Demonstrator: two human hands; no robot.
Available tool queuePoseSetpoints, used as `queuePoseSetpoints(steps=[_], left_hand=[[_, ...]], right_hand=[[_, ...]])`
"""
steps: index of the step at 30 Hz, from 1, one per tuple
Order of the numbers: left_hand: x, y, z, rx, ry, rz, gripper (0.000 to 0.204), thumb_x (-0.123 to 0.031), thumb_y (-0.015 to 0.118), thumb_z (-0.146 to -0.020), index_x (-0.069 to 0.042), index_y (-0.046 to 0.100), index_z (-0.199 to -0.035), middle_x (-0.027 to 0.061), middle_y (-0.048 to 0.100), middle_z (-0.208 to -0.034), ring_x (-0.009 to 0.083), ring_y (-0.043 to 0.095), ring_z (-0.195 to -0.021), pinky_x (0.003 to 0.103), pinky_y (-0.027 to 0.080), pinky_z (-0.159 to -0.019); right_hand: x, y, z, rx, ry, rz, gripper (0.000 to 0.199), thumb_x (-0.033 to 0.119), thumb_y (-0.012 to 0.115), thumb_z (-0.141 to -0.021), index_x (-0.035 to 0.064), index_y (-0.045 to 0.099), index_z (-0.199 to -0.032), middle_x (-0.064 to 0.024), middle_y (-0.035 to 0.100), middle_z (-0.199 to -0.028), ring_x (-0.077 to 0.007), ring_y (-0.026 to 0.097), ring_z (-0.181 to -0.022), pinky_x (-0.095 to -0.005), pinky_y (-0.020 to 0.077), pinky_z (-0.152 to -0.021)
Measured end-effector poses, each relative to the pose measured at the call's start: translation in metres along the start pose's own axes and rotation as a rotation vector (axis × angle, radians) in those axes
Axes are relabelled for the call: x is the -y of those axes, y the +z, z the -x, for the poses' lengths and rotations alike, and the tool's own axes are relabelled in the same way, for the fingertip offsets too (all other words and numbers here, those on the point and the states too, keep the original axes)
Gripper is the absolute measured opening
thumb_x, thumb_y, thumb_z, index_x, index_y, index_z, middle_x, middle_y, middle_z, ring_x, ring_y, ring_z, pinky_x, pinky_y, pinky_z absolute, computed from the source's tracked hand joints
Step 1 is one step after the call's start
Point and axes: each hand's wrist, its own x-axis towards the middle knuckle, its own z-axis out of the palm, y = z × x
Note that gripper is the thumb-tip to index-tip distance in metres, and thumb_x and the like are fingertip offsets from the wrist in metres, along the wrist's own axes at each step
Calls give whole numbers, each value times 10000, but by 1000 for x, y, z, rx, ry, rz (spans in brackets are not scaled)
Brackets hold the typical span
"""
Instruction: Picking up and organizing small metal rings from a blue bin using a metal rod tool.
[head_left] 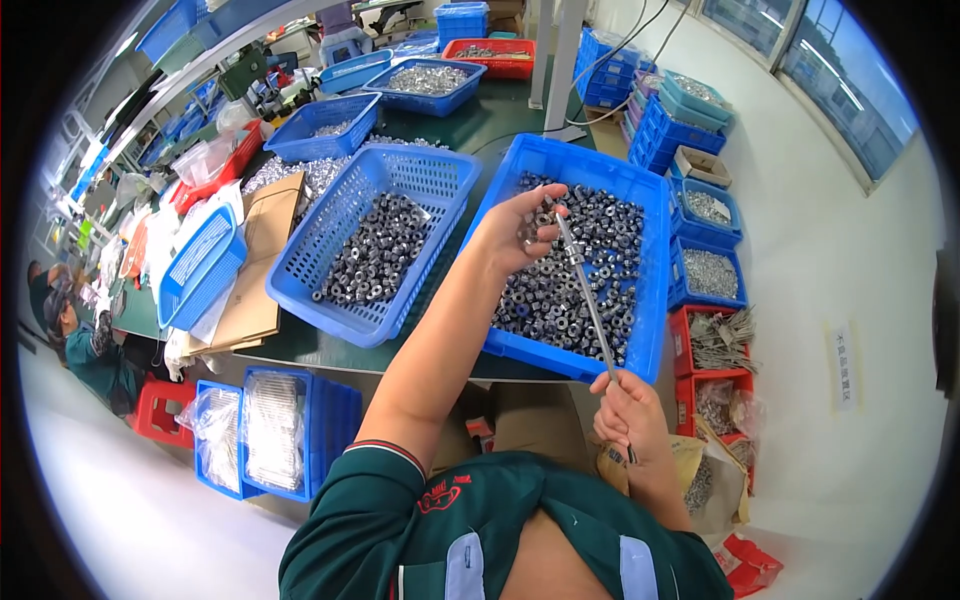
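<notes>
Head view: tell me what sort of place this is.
Probably a factory sorting or assembly workshop. Blue plastic crates hold heaps of small dark metal nuts, more bins of silvery hardware crowd the green workbench, and the right hand grips a thin metal rod.

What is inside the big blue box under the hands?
The blue bin holds a heap of small dark metal ring-shaped parts. The left hand and the thin metal rod, gripped by the right hand, cover some; the bin's bottom is hidden.

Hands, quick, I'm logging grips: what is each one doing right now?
Left hand: closed on a few small metal nuts, at the top end of the thin rod.
Right hand: closed around the rod's lower end.
</notes>
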Motion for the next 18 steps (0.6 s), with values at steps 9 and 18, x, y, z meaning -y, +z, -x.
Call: queuePoseSetpoints(steps=[9, 18], left_hand=[[6, 4, -1, 36, -47, -158, 290, -284, 415, -958, -82, 523, -1135, 86, 611, -887, 109, 457, -538, 187, 295, -372], [9, 7, 1, 91, -29, -98, 247, -250, 454, -936, -69, 527, -1089, 82, 611, -937, 97, 460, -544, 187, 305, -373]], right_hand=[[0, 0, -3, 22, 12, -30, 193, 158, 423, -961, -10, 517, -955, 32, 343, -482, -39, 264, -355, -205, 242, -385], [-4, 6, -7, -30, -41, -35, 199, 174, 449, -955, -11, 523, -949, 32, 340, -486, -38, 263, -362, -202, 235, -373]])
